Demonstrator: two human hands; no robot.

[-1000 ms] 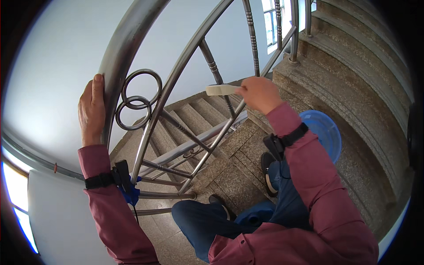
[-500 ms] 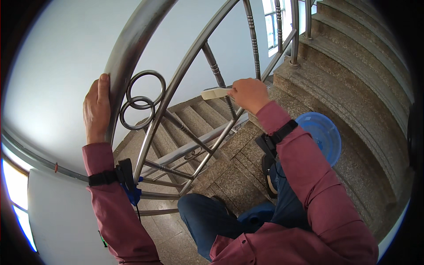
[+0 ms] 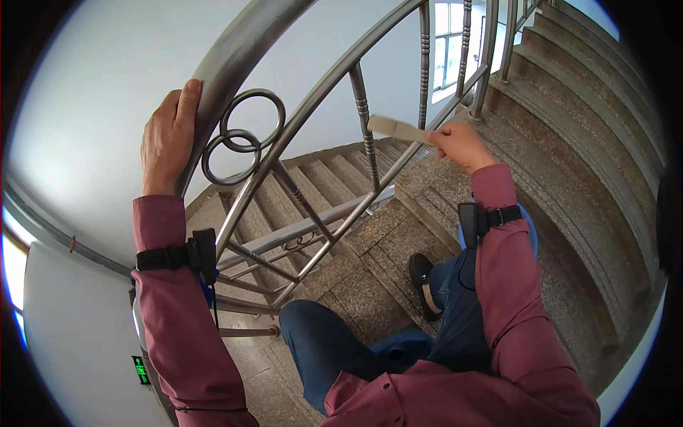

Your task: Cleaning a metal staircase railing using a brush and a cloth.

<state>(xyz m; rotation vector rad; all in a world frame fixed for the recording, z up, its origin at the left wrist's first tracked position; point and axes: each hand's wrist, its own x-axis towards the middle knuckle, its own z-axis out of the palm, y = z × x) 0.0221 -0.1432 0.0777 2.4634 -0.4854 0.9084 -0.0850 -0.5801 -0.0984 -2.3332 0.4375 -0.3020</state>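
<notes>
My left hand [image 3: 168, 139] is closed round the thick steel handrail [image 3: 231, 67], thumb on its near side and the other fingers partly hidden behind. Pinched by its narrow handle in my right hand [image 3: 461, 144] is a pale flat brush [image 3: 400, 130]; its bristles cannot be made out clearly. The brush's wide end is beside a ridged steel baluster [image 3: 367, 128], and I cannot tell whether they touch. Two interlocked steel rings [image 3: 232, 148] fill the gap between the handrail and the lower rail, just right of my left hand.
Stone steps [image 3: 569, 135] climb at the right, and another flight [image 3: 313, 186] descends beyond the railing. A blue basin [image 3: 528, 220] is mostly hidden behind my right forearm. My bent legs and black shoe [image 3: 421, 274] are below. A window [image 3: 448, 53] is at the top.
My right hand and the brush have moved right and slightly up, and the brush is now tilted. The view has shifted; my left hand still grips the handrail.
</notes>
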